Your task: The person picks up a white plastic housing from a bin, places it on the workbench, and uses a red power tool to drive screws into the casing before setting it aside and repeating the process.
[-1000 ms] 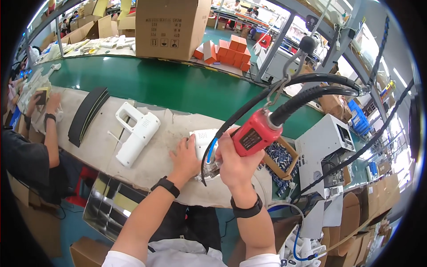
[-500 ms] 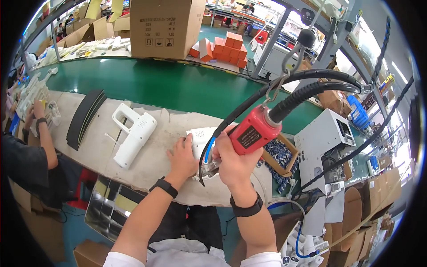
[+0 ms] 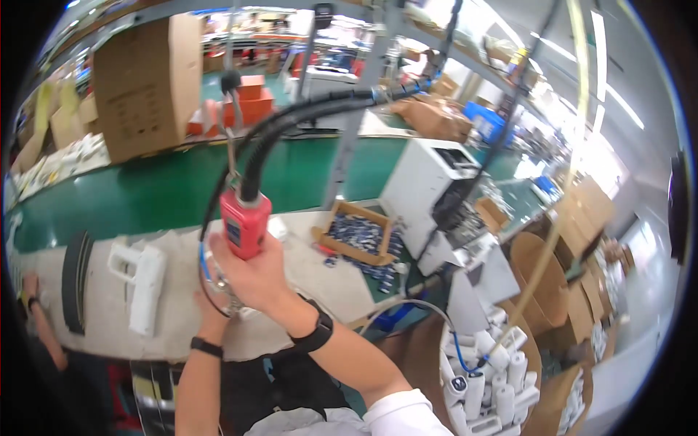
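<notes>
My right hand [image 3: 260,276] is wrapped round a red power screwdriver [image 3: 246,221], held upright and hung from above by a hook. Thick black cables run from its top. Close beside it, low on the left, is my left hand [image 3: 211,314]; its fingers are hidden behind the tool and my right hand. A bit of a white plastic casing [image 3: 277,228] shows just beyond my right hand, the rest of it covered. Another white gun-shaped casing [image 3: 145,283] lies on the worktop [image 3: 182,334] to the left.
Curved black strips [image 3: 75,283] lie at the far left, near another person's arm [image 3: 45,327]. A carton of small blue-and-silver parts [image 3: 356,232] stands right, beside a white machine [image 3: 422,189]. A green conveyor [image 3: 305,163] runs behind. Lower right, a bin holds white casings [image 3: 502,389].
The view has swung to the right, so the bench things sit further left and the bin of white casings shows more. My right hand still grips the screwdriver; my left hand's fingers have become hidden.
</notes>
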A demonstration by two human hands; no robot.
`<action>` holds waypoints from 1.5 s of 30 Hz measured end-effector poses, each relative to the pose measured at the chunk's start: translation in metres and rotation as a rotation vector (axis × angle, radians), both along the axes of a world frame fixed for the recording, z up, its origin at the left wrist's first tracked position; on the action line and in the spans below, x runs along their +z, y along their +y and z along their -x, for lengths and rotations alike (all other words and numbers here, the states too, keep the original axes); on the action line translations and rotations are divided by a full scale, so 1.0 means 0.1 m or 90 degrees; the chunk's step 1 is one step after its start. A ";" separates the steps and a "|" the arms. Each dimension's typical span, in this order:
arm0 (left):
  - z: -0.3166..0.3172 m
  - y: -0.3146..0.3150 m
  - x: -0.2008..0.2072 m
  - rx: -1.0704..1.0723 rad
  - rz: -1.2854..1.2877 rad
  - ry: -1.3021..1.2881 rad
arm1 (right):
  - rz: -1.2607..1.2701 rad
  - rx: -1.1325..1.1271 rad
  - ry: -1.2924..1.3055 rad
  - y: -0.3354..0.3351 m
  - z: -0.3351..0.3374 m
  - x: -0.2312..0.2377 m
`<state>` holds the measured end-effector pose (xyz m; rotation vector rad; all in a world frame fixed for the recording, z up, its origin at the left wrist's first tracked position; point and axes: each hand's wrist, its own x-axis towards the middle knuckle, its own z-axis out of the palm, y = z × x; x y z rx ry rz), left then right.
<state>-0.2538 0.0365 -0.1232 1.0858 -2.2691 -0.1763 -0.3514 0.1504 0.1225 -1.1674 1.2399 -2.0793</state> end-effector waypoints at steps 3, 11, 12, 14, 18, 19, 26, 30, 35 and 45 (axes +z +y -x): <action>0.00 0.33 0.64 -0.101 -0.187 0.242 | 0.006 -0.032 -0.022 0.20 0.27 0.35; -1.58 0.80 0.75 -0.057 -0.552 0.422 | -0.043 -0.248 0.401 1.36 0.39 -0.41; -1.39 1.21 1.28 -0.026 -0.475 0.345 | -0.139 -0.215 0.400 1.46 0.36 -0.65; -1.45 1.30 1.30 -0.083 -0.610 0.350 | -0.267 -0.167 0.350 1.76 0.29 -0.91; -1.70 1.25 1.00 -0.234 -0.558 0.239 | -0.449 0.334 0.061 1.97 0.32 -0.98; -1.53 1.35 1.09 -0.259 -0.635 0.264 | -0.453 0.334 -0.029 2.07 0.35 -0.94; -0.79 1.55 1.28 -0.532 -0.615 0.315 | -0.440 0.100 -0.125 3.38 0.76 -1.02; -0.64 1.49 1.26 -0.568 -0.641 0.271 | -0.550 -0.077 -0.231 4.74 0.77 -0.97; -0.68 1.36 1.11 -0.564 -0.660 0.231 | -0.432 -0.537 -0.448 6.56 0.49 -1.09; -0.77 1.35 1.08 -0.456 -0.634 0.312 | 0.101 -0.898 -0.543 6.64 1.03 -1.62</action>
